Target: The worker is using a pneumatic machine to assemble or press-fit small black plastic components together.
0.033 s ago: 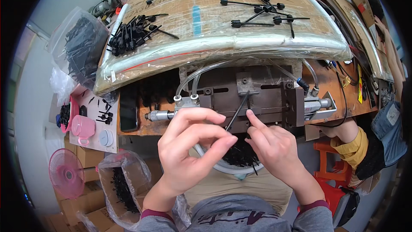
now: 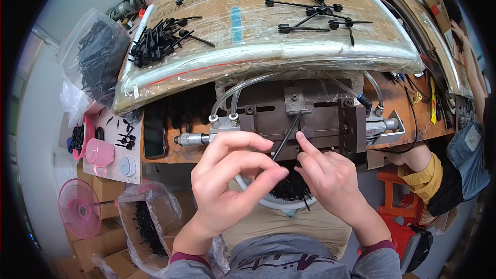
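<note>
My left hand (image 2: 232,173) pinches the lower end of a thin black rod (image 2: 285,138) between thumb and forefinger, with the other fingers bent. The rod slants up to a small metal block (image 2: 295,102) on a dark metal fixture (image 2: 325,116). My right hand (image 2: 330,175) reaches out its forefinger, the tip beside the rod at the front of the fixture. Its other fingers are curled in, and whatever they hold is hidden. Beneath both hands, a white-rimmed bowl (image 2: 281,205) on my lap holds many black pieces (image 2: 289,186).
A plastic-wrapped cardboard box (image 2: 258,26) behind the fixture bears black rods with knobs (image 2: 160,41). Clear air hoses (image 2: 227,95) run to cylinders at both sides. A phone (image 2: 155,137), pink mug (image 2: 99,154) and pink fan (image 2: 80,208) are left. Another person's knee (image 2: 418,161) is right.
My left hand has shifted very slightly to the right, and the rod's tilt has changed a touch. My right hand stays in place.
</note>
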The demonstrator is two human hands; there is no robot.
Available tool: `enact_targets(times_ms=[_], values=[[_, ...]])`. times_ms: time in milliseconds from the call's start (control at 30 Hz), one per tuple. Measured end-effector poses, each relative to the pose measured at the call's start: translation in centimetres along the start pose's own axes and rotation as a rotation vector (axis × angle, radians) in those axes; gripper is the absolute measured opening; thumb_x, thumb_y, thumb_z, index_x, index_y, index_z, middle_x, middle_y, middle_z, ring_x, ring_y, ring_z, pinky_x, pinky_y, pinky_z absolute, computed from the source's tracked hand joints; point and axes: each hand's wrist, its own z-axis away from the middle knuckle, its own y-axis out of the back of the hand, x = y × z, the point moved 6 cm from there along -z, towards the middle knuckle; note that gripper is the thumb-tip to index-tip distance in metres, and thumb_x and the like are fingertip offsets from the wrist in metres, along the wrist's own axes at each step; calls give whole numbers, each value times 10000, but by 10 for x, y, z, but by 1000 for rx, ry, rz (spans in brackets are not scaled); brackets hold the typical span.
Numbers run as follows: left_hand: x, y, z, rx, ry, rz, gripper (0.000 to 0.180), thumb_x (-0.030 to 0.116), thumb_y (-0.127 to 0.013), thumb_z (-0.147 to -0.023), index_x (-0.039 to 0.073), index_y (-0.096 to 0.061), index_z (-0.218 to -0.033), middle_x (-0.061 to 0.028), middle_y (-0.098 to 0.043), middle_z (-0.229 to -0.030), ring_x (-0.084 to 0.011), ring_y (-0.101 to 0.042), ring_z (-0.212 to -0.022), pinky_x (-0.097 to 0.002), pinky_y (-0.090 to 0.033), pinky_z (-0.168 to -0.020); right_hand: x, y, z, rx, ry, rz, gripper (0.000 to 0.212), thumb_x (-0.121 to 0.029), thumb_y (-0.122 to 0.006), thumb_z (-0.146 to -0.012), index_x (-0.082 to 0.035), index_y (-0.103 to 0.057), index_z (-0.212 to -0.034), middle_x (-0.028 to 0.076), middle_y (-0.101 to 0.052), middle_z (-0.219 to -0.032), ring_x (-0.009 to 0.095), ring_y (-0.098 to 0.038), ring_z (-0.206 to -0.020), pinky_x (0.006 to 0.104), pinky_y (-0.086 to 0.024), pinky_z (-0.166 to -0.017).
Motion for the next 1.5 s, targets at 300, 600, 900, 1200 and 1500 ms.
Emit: enact_targets(times_ms=[300,600,900,1200,1500], values=[[-2,-8,7,-15,-45,-85,369,3,-823,-703,6,-731,-1060,-192,-597,-1280,-158,-694,-821,-266,-585,-722,-5,8,-7,-30,67,64,151,-65,-648,-705,-34,-572,-832,207,-658,-1201,123,-595,-562,259,-468,-573],[-10,-37,25,-27,-220,-472,321,21,-801,-699,6,-720,-1009,-197,-627,-1260,-220,-706,-843,-295,-570,-717,12,18,2,82,-33,-242,232,-58,-732,-727,-14,-626,-928,169,-653,-1208,236,-694,-841,325,-550,-692],[-29,-79,24,-158,-249,-794,254,117,-754,-751,28,-707,-985,-143,-640,-1271,-157,-644,-632,-262,-500,-598,22,44,28,249,-134,-368,306,-45,-853,-627,-7,-666,-866,178,-676,-1165,244,-706,-877,314,-568,-751],[-28,-76,16,-188,-208,-771,234,115,-770,-736,30,-709,-946,-140,-650,-1253,-180,-648,-610,-261,-510,-586,24,36,43,339,-149,-525,326,-53,-872,-598,-5,-683,-859,184,-688,-1129,240,-700,-847,306,-568,-722],[-39,-70,34,-233,390,387,189,46,-681,-902,-39,-696,-1070,-108,-724,-945,-121,-695,-840,-238,-557,-675,0,30,47,352,-10,-445,332,-107,-884,-589,-57,-719,-873,117,-702,-1125,226,-641,-861,302,-514,-710]])
